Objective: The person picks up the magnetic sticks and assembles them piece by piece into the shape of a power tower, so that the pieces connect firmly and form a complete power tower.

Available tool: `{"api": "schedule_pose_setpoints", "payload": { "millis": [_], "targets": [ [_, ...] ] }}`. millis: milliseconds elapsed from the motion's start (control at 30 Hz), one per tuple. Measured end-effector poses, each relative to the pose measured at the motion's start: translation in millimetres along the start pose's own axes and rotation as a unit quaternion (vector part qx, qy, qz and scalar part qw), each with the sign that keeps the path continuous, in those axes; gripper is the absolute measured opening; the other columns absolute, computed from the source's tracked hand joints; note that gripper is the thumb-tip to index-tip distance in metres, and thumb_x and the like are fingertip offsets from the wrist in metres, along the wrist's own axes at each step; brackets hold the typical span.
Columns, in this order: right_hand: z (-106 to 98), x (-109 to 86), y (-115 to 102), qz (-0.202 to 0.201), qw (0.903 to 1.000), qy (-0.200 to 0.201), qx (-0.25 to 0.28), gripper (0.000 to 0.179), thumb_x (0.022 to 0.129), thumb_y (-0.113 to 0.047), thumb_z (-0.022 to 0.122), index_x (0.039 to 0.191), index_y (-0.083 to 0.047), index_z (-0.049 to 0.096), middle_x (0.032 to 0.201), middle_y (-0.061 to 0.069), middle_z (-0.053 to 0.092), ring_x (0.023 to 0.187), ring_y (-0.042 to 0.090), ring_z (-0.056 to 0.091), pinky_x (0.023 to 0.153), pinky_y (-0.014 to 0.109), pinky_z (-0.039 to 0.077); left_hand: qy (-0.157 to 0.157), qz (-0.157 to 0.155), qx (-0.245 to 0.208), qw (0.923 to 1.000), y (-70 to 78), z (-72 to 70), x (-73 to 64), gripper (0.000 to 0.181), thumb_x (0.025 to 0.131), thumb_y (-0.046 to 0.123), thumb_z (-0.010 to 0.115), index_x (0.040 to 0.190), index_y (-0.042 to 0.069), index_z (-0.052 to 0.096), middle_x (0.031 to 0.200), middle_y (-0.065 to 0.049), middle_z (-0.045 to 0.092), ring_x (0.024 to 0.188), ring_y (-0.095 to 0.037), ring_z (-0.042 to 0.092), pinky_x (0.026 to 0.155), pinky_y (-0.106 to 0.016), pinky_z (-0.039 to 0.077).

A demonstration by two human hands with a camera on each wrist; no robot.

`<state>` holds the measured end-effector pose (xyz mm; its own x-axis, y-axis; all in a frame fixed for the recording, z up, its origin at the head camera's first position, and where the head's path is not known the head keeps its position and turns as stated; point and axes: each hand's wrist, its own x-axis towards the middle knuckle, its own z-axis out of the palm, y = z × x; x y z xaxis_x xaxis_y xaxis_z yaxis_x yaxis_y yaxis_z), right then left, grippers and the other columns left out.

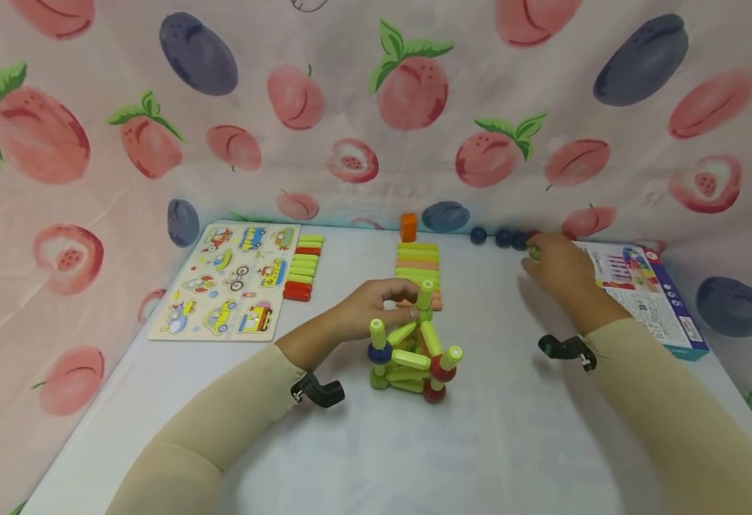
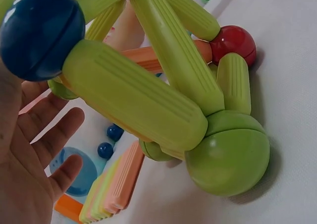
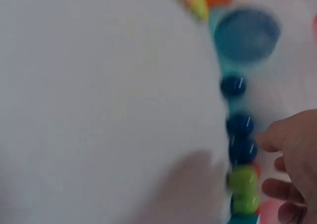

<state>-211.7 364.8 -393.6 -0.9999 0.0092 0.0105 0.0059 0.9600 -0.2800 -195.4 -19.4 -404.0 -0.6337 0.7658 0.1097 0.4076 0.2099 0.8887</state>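
Observation:
A frame of light-green sticks and coloured balls (image 1: 411, 360) stands on the table, with upright sticks on its top corners. My left hand (image 1: 376, 307) is at its back corner, with thumb and forefinger about the upright stick (image 1: 425, 295) and green ball there. In the left wrist view its other fingers (image 2: 67, 127) spread behind the blue ball (image 2: 43, 34). My right hand (image 1: 559, 268) reaches to a row of balls along the back edge, its fingertips beside a green ball (image 1: 534, 252). In the right wrist view, its partly bent fingers (image 3: 277, 187) are beside the blurred green balls (image 3: 243, 179).
Dark blue balls (image 1: 503, 237) line the back edge beside an orange block (image 1: 408, 227). Behind the frame lie sticks (image 1: 417, 261) in a row. At left are a picture puzzle board (image 1: 221, 282) and more sticks (image 1: 303, 268); a printed box (image 1: 649, 300) lies at right.

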Motion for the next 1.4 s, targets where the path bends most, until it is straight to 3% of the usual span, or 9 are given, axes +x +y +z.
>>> {"api": "schedule_pose_setpoints", "payload": {
  "millis": [400,533,633,733,800,967,1200,1333,1400],
  "targets": [
    [18,25.6,42,0.052,0.9954,0.011,-0.080,0.026,0.106,-0.015,0.057,0.127,0.001,0.056,0.118,0.030,0.054,0.100,0.054,0.058,0.086,0.072,0.049,0.009,0.007,-0.022,0.9997,5.0,3.0,4.2,0.032,0.104,0.029,0.069,0.133,0.016,0.069,0.127,0.004,0.070,0.126,-0.034,0.057,0.107,-0.055,0.049],
    [20,21.4,33,0.073,0.9964,0.031,-0.031,0.035,0.104,-0.024,0.059,0.126,0.002,0.055,0.117,0.029,0.057,0.100,0.051,0.056,0.087,0.070,0.048,0.019,0.017,-0.027,0.9993,7.8,3.3,7.0,0.033,0.104,0.028,0.070,0.134,0.013,0.069,0.127,0.003,0.070,0.131,-0.032,0.056,0.112,-0.060,0.045],
    [14,11.7,-2,0.048,0.9916,0.083,0.087,0.043,0.103,-0.032,0.062,0.131,0.001,0.059,0.123,0.025,0.062,0.104,0.043,0.057,0.089,0.061,0.049,0.023,0.014,-0.028,0.9993,9.4,3.1,7.8,0.030,0.104,0.027,0.071,0.131,0.014,0.070,0.125,0.003,0.070,0.131,-0.030,0.056,0.113,-0.062,0.043],
    [1,-8.7,-54,-0.050,0.9652,0.100,0.236,0.040,0.103,-0.030,0.069,0.134,-0.005,0.065,0.126,0.015,0.066,0.100,0.032,0.059,0.084,0.043,0.053,0.024,0.023,-0.032,0.9989,11.2,2.4,7.9,0.028,0.104,0.025,0.071,0.129,0.013,0.070,0.123,0.003,0.071,0.130,-0.028,0.057,0.113,-0.064,0.042],
    [-5,-26.7,-84,-0.141,0.9333,0.067,0.323,0.034,0.102,-0.019,0.072,0.133,-0.005,0.067,0.121,0.011,0.068,0.094,0.027,0.062,0.077,0.032,0.054,0.021,0.029,-0.035,0.9987,11.7,1.9,8.1,0.027,0.104,0.024,0.071,0.129,0.012,0.070,0.123,0.002,0.072,0.129,-0.025,0.058,0.113,-0.065,0.041],
    [-10,-59.5,-128,-0.272,0.8628,-0.022,0.426,0.033,0.098,0.005,0.068,0.130,0.001,0.067,0.112,0.003,0.069,0.086,0.021,0.065,0.072,0.025,0.056,0.023,0.046,-0.015,0.9986,11.5,0.1,8.0,0.028,0.104,0.021,0.071,0.130,0.010,0.071,0.121,0.002,0.072,0.129,-0.016,0.058,0.116,-0.058,0.041],
    [-2,-70.1,-138,-0.257,0.8592,-0.013,0.443,0.041,0.099,0.007,0.062,0.139,-0.002,0.062,0.116,0.006,0.066,0.080,0.021,0.060,0.067,0.026,0.052,0.011,0.052,-0.032,0.9981,3.6,-1.7,3.4,0.030,0.106,0.016,0.065,0.135,0.007,0.068,0.126,-0.003,0.072,0.129,-0.019,0.059,0.114,-0.055,0.044],
    [30,-88.4,-120,-0.264,0.8157,0.022,0.514,0.041,0.090,0.017,0.042,0.126,0.006,0.060,0.110,0.010,0.064,0.075,0.021,0.055,0.067,0.027,0.051,-0.035,0.006,-0.054,0.9979,-3.3,-2.1,-2.9,0.041,0.109,0.015,0.054,0.148,0.007,0.060,0.141,-0.006,0.067,0.132,-0.018,0.058,0.115,-0.044,0.046],
    [54,-104.8,-106,-0.295,0.8069,0.016,0.512,0.032,0.094,0.008,0.046,0.122,0.004,0.059,0.106,0.009,0.065,0.076,0.020,0.054,0.067,0.029,0.050,-0.053,-0.014,-0.054,0.9970,-5.5,-2.3,-6.4,0.042,0.110,0.015,0.051,0.150,0.007,0.058,0.145,-0.005,0.065,0.133,-0.018,0.058,0.113,-0.038,0.047]
  ]
}}
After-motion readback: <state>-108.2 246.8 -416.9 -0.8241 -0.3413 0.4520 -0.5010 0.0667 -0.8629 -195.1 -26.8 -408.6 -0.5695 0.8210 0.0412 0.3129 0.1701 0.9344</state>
